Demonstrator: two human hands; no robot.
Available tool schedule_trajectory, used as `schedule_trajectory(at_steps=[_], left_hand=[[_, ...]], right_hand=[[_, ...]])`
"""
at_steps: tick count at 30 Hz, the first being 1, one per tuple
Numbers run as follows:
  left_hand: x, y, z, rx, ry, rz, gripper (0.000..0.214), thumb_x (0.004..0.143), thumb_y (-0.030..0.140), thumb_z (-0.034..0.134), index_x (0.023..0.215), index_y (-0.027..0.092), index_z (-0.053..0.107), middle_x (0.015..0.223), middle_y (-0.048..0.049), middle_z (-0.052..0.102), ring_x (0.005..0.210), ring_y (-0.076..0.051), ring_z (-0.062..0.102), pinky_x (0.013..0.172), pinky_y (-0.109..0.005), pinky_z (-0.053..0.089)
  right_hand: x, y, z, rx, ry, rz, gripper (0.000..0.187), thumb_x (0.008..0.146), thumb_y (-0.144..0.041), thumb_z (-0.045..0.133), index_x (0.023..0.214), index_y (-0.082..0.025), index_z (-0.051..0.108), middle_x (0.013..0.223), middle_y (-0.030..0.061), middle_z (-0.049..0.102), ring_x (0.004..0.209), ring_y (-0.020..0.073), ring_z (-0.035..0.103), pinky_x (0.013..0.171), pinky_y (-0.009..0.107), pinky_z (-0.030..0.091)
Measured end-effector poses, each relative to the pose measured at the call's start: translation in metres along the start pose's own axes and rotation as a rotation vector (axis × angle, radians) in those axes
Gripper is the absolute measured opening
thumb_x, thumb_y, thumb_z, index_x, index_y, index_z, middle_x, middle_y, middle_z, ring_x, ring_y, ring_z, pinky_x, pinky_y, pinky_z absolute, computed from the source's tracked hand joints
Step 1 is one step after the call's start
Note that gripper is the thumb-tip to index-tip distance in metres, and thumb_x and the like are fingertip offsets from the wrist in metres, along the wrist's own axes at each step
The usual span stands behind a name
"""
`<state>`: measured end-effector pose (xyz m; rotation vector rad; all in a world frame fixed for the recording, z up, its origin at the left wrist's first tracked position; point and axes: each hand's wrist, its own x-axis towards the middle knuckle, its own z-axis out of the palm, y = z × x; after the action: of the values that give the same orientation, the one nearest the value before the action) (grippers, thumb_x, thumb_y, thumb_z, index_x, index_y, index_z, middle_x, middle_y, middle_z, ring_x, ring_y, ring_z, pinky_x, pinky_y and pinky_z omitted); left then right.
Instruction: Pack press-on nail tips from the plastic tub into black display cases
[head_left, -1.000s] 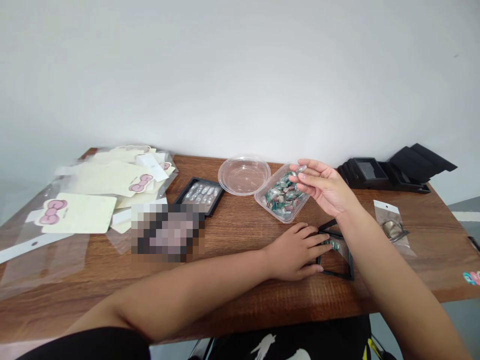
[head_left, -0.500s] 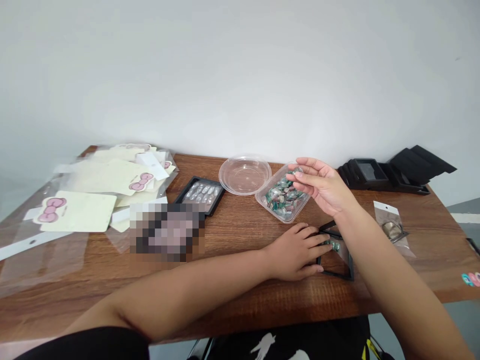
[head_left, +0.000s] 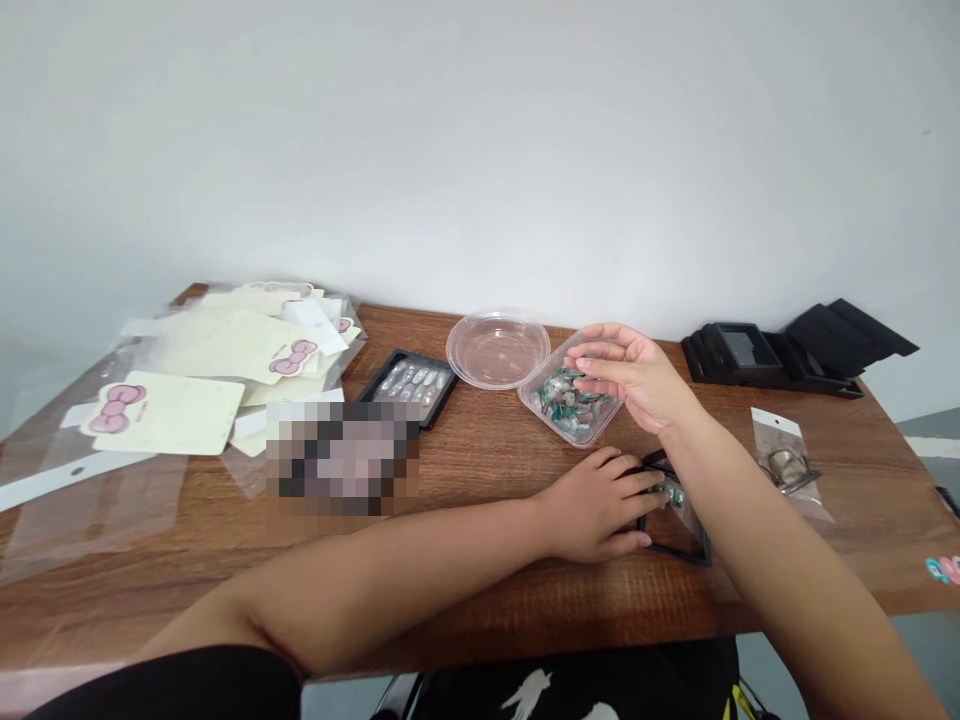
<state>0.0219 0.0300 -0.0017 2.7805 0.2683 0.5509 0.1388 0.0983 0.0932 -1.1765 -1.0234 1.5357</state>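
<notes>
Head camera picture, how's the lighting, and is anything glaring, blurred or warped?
Head view: soft, even light, only faint shadows under the left hand and right hand; pale sheen on the clear bags at the left; a pixelated block hides something mid-table; the cream cards look slightly soft; the wooden table edges bow, wide-lens distortion.

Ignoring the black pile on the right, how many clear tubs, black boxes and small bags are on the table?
Clear tubs: 2 (round dish, nail tub)
Black boxes: 2 (far box, near box at left hand)
Small bag: 1
Total: 5
</notes>
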Motion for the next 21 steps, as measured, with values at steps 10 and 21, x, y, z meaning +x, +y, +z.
schedule_trajectory(at_steps=[10, 21], left_hand=[[0.0002, 0.0001, -0.0005, 0.001, 0.005, 0.003, 0.049, 0.102, 0.05, 0.049, 0.138, 0.018, 0.057, 0.145, -0.0091, 0.058, 0.129, -0.029, 0.051, 0.108, -0.044, 0.037], [0.0008, 0.0004, -0.0006, -0.01, -0.01, 0.004, 0.049, 0.103, 0.049, 0.048, 0.139, 0.016, 0.056, 0.147, -0.0076, 0.057, 0.13, -0.03, 0.05, 0.108, -0.044, 0.034]], right_hand=[[0.0103, 0.0087, -0.0015, -0.096, 0.113, -0.043, 0.03, 0.059, -0.014, 0.084, 0.085, -0.02, 0.07, 0.087, 0.0005, 0.077, 0.072, 0.012, 0.069, 0.064, 0.025, 0.057], [0.0044, 0.0053, 0.0025, 0.026, 0.117, -0.005, 0.047, 0.055, -0.011, 0.088, 0.093, -0.023, 0.064, 0.074, -0.0083, 0.063, 0.08, 0.0168, 0.075, 0.071, 0.029, 0.065]])
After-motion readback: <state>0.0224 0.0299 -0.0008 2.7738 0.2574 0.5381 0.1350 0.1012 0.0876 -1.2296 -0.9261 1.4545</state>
